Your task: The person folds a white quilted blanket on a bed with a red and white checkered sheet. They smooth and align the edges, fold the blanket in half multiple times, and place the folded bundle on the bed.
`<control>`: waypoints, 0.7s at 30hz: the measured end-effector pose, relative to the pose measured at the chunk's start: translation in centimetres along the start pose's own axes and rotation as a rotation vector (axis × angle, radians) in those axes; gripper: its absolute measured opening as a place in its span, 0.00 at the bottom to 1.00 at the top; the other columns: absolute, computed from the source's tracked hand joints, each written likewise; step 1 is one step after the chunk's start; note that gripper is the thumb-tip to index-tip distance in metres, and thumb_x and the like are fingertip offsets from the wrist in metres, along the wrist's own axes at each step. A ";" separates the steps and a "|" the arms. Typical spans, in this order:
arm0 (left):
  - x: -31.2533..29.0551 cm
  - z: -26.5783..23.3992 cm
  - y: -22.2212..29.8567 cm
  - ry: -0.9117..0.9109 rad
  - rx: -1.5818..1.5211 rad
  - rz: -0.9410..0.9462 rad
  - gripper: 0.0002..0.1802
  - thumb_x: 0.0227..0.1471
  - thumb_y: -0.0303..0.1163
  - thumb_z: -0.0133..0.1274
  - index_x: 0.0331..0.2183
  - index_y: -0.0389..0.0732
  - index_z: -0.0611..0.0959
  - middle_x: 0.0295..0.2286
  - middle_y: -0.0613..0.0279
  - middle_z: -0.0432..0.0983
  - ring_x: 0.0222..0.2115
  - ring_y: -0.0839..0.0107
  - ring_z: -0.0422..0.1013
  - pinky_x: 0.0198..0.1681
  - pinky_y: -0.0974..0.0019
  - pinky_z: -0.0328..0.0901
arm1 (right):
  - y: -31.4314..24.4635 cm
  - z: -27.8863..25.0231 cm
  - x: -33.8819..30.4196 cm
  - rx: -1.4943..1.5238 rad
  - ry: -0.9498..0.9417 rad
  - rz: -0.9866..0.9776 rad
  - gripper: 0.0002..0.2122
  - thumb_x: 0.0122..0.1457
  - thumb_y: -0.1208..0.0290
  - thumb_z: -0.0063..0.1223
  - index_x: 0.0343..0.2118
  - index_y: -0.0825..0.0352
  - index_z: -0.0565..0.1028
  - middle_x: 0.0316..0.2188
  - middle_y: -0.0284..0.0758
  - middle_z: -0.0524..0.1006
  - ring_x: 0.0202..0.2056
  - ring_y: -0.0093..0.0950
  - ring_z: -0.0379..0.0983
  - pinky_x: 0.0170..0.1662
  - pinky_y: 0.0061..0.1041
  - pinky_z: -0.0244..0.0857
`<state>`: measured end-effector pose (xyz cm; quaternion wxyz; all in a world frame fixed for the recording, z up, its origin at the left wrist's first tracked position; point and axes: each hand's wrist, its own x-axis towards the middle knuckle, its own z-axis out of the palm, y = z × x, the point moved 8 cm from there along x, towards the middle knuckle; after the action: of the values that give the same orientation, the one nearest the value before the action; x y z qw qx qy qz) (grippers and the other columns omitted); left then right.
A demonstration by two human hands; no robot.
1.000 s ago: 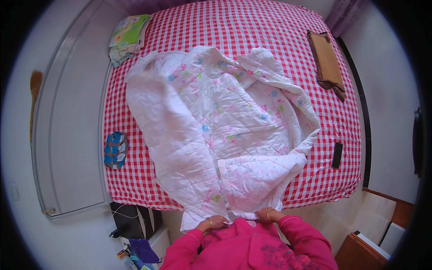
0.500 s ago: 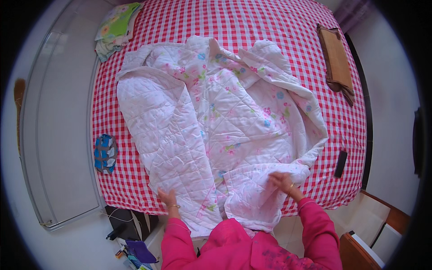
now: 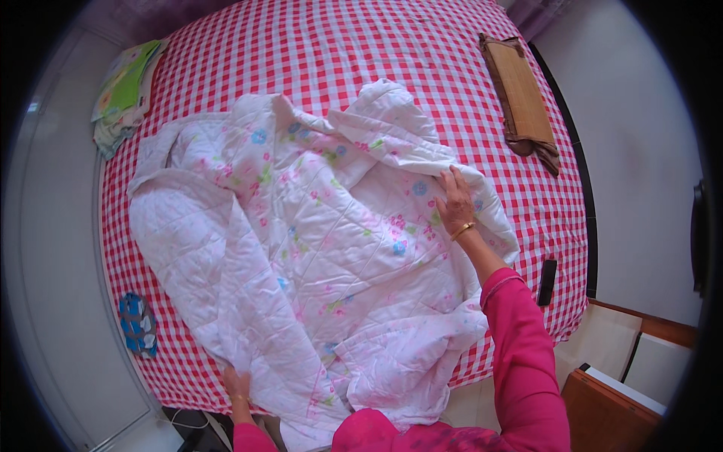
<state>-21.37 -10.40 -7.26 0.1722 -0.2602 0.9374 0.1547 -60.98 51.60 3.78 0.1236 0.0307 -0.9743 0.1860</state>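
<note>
A white quilt (image 3: 339, 248) with pink, blue and green flowers lies rumpled across the bed, its left side and lower right corner folded over. My right hand (image 3: 456, 203) reaches up to the quilt's right side, fingers stretched and apart, touching the turned-over edge there. Down at the quilt's front left edge is my left hand (image 3: 239, 386), small in view, its fingers apart against the fabric. Both wrists carry a gold-coloured bangle, and my sleeves are bright pink.
The bed has a red-and-white checked sheet (image 3: 407, 45). Folded green flowered cloth (image 3: 124, 87) lies far left, a blue-and-grey patterned cloth item (image 3: 138, 324) near left. A brown woven mat (image 3: 525, 94) lies far right, a black handheld device (image 3: 547, 282) near right. Wooden furniture (image 3: 610, 410) stands beyond.
My right hand has moved from the quilt's lower right corner up to its right edge. The view has shifted, so the bed appears further left. My left hand stays by the front left edge.
</note>
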 end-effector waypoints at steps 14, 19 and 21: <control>-3.6 2.6 6.4 -0.152 0.085 0.133 0.28 0.27 0.27 0.57 0.38 0.34 0.71 0.33 0.46 0.69 0.36 0.49 0.67 0.41 0.56 0.62 | -5.3 5.4 -6.1 0.392 -1.165 0.045 0.08 0.49 0.66 0.55 0.25 0.66 0.76 0.11 0.27 0.66 0.17 0.18 0.67 0.21 0.20 0.60; -3.9 3.0 4.6 -0.265 0.383 0.115 0.19 0.35 0.26 0.47 0.36 0.36 0.74 0.34 0.50 0.70 0.36 0.51 0.67 0.40 0.52 0.62 | 10.8 2.2 5.3 0.173 -0.656 -0.232 0.17 0.39 0.65 0.63 0.32 0.67 0.72 0.29 0.35 0.71 0.33 0.32 0.68 0.36 0.30 0.62; -3.9 2.5 3.3 -0.381 0.459 0.007 0.19 0.37 0.27 0.46 0.37 0.36 0.74 0.35 0.50 0.69 0.37 0.51 0.67 0.40 0.51 0.62 | 19.9 -7.5 13.1 0.698 -0.126 0.534 0.21 0.42 0.65 0.61 0.37 0.70 0.69 0.29 0.36 0.71 0.30 0.32 0.69 0.32 0.31 0.64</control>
<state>-19.39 -5.03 -7.29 0.3989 -0.1777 0.8995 -0.0146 -74.01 72.71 6.79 -0.0063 -0.1710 -0.8325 0.5269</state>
